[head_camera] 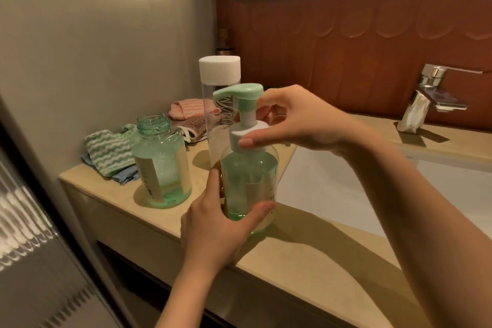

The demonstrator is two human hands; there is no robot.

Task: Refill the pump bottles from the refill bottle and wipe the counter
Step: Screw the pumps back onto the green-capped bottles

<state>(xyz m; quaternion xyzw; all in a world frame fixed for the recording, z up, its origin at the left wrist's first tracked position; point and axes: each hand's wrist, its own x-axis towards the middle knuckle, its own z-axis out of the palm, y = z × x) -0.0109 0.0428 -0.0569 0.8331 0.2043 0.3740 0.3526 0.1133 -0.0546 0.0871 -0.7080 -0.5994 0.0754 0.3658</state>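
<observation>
Left hand (218, 224) grips pump bottle (250, 181), right hand (298, 122) pinches its collar (249, 133); open bottle (161, 165) at 9 o'clock looks low; wiping pending

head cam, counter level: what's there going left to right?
green striped cloth → open green bottle without its pump → pump bottle → sink basin → chrome faucet. Left out because they overlap others: clear white-capped bottle, pink cloth.
</observation>
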